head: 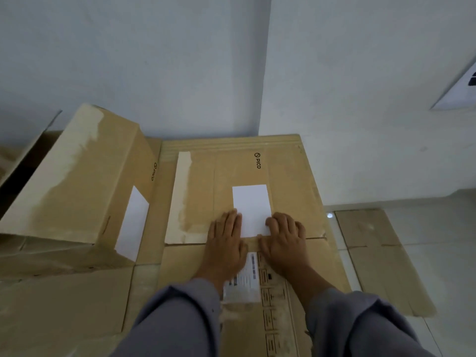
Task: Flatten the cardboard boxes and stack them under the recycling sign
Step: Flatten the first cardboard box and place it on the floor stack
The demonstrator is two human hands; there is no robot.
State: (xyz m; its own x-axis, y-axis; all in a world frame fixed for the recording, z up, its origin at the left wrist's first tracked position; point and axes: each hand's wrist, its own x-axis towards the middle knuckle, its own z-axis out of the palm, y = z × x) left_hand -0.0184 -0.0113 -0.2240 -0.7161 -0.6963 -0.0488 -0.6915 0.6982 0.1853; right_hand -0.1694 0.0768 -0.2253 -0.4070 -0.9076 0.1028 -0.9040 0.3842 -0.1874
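A flattened brown cardboard box (288, 176) with a white label and a PICO mark lies on top of a stack against the wall. My left hand (226, 238) and my right hand (286, 238) press flat on it, palms down, fingers spread, either side of the white label's lower end. Neither hand holds anything. To the left stands a box (77, 176) that still has its shape, tilted, with torn tape along its top. Another flattened sheet (381, 253) lies on the floor at the right.
White walls meet in a corner just behind the stack. A white sign (461, 91) hangs on the right wall, partly cut off. An open box edge (25, 155) shows at the far left. Pale floor tiles (438, 222) lie to the right.
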